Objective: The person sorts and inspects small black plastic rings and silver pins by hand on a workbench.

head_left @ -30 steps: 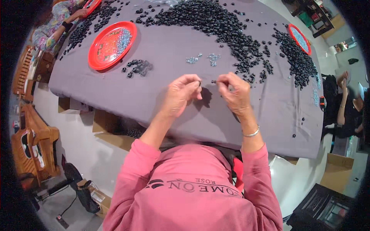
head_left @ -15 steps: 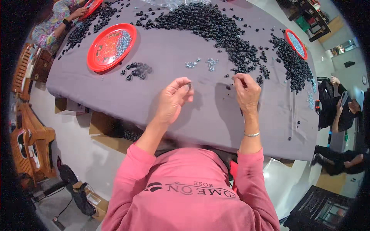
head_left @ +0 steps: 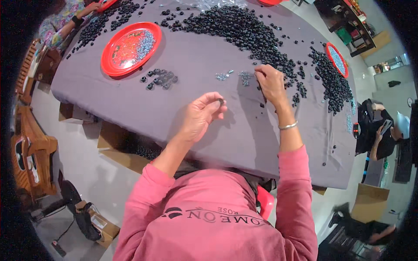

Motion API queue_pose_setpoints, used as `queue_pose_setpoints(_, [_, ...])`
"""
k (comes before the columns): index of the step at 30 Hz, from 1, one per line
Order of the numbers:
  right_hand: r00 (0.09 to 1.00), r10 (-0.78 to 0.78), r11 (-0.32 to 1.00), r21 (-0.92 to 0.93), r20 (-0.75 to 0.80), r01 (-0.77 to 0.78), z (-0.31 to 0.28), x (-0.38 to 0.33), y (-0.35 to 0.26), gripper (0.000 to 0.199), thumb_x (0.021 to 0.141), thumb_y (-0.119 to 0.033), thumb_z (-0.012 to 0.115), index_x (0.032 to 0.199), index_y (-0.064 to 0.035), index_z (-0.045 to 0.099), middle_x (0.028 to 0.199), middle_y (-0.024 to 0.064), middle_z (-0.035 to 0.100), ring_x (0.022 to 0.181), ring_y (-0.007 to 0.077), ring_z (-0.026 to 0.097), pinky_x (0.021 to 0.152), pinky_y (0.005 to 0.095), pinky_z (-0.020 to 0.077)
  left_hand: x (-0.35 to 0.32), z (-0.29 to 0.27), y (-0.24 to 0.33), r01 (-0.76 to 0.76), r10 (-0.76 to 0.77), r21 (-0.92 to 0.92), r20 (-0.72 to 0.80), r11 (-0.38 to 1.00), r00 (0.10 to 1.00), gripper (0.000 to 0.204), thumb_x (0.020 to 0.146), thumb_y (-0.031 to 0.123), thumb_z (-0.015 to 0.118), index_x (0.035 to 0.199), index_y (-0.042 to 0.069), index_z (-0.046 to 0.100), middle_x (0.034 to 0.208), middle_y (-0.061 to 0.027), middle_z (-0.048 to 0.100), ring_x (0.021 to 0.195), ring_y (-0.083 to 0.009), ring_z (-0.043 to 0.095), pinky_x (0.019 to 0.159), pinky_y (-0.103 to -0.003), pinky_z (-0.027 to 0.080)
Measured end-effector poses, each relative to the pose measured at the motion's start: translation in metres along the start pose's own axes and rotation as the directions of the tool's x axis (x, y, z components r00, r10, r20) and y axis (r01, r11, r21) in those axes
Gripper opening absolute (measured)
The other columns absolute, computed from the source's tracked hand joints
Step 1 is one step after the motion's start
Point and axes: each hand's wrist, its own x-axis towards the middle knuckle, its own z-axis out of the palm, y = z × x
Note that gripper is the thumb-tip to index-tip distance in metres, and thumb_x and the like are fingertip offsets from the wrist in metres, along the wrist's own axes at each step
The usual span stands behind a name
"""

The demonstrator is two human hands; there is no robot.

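My left hand [head_left: 202, 114] pinches a small black bead [head_left: 220, 102] between thumb and fingertips, a little above the cloth. Further out and to the right, my right hand [head_left: 271, 82] reaches down with thumb and forefinger drawn together. Whatever those fingertips hold, if anything, is too small to make out. Just left of them lies a little heap of tiny clear stones [head_left: 244, 79], with a second small heap [head_left: 222, 76] beside it. A large spread of black beads [head_left: 244, 32] starts behind my right hand.
A grey cloth [head_left: 187, 65] covers the table. On it are a red plate [head_left: 106, 61] with pale stones, a group of several black beads [head_left: 161, 79], another bead pile [head_left: 333, 82] and a second red plate [head_left: 344, 69]. A co-worker's hand [head_left: 91, 8] is at far left.
My right hand has moved forward and slightly left, up to the small clear stones. My left hand still holds the black bead and has shifted slightly right. The view has moved a little.
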Motion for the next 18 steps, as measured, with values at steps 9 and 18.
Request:
queue_pose_setpoints(9, [0.965,0.030,0.918,-0.389,0.260,0.076,0.022,0.015,-0.017,0.015,0.073,-0.008,0.055,0.079,0.0017,0.065,0.082,0.0200,0.064,0.080,0.0353,0.063,0.074,0.0425,0.0493,-0.007,-0.011,0.002,-0.009,0.009,-0.006,0.017,1.000,1.000,0.013,0.092,0.005,0.055,0.104,0.004,0.058,0.096,-0.0047,0.061,0.085,-0.0122,0.060,0.070,-0.025,0.050])
queue_pose_setpoints(18, [0.999,-0.020,0.986,0.162,-0.040,0.027,0.005,-0.033,-0.066,0.015,0.072,-0.005,0.060,0.084,0.0015,0.066,0.076,0.0123,0.064,0.069,0.0188,0.063,0.065,0.0280,0.0490,-0.014,-0.015,0.003,0.016,-0.016,-0.016,0.029,1.000,0.999,0.013,0.091,0.004,0.055,0.104,0.003,0.059,0.096,-0.0050,0.062,0.085,-0.0132,0.062,0.070,-0.025,0.051])
